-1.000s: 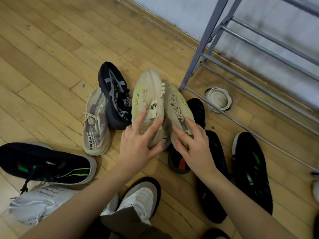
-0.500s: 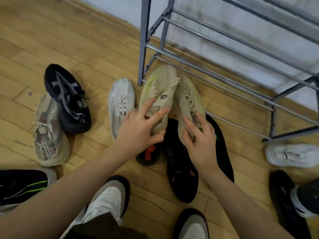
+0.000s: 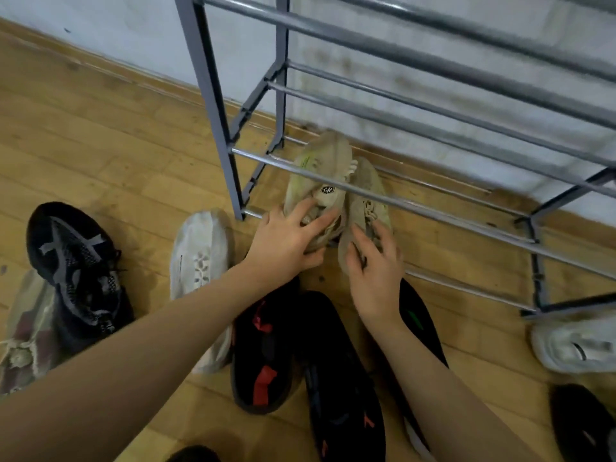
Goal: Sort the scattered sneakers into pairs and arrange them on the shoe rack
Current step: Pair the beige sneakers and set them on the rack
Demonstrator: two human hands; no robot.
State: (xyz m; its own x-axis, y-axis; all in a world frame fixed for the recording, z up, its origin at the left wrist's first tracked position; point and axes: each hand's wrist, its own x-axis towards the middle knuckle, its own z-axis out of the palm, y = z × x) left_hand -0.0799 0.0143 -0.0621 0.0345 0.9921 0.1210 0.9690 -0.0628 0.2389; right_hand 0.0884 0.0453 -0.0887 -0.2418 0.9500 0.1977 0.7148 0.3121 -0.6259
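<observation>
- While the floor is strewn with unsorted sneakers, one matched pair is in hand — the two beige sneakers, side by side, toes pointing into the shoe rack (image 3: 416, 208).
- The left hand (image 3: 286, 245) has its grip clamped on the heel end of the left beige sneaker (image 3: 316, 181); its toe lies past the front rail of the lowest tier.
- The right hand (image 3: 375, 265) grips the heel of the right beige sneaker (image 3: 365, 201), fingers curled over the collar; this shoe touches its mate.
- The step, I judge, is seating this pair on the bottom tier, near the rack's left post.
- Next move: push both further in until the soles rest across the rails, level and together, then let go.
- Waiting on the floor: a white sneaker (image 3: 200, 258) just beside the left forearm, a black mesh sneaker (image 3: 76, 271) further left, and black sneakers with red marks (image 3: 263, 355) beneath the arms.
</observation>
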